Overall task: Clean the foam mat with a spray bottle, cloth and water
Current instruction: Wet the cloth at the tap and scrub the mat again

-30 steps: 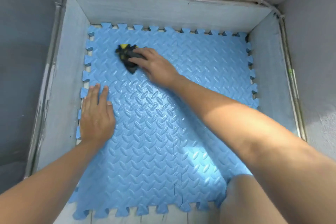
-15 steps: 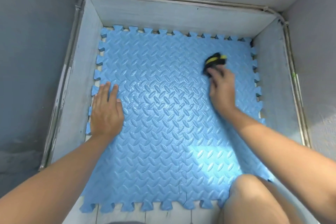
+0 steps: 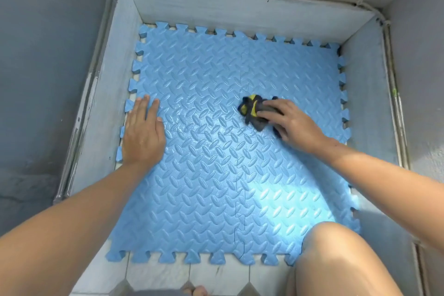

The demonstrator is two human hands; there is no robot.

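Observation:
A blue foam mat (image 3: 216, 175) with a ridged pattern and toothed edges lies flat on the floor, looking wet and glossy in its middle. My right hand (image 3: 292, 122) presses a dark grey and yellow cloth (image 3: 252, 109) onto the mat, right of centre. My left hand (image 3: 144, 132) rests flat, fingers together, on the mat's left edge. No spray bottle is in view.
Low pale walls (image 3: 240, 7) enclose the mat at the back, left and right. White floor tiles (image 3: 216, 276) show along the near edge. My bare right knee (image 3: 341, 259) is over the mat's near right corner, and a toe (image 3: 198, 292) shows at the bottom.
My right hand swept the cloth from the far left of the mat across to the far right, then back toward the middle and nearer to me. My left hand stayed planted on the left edge.

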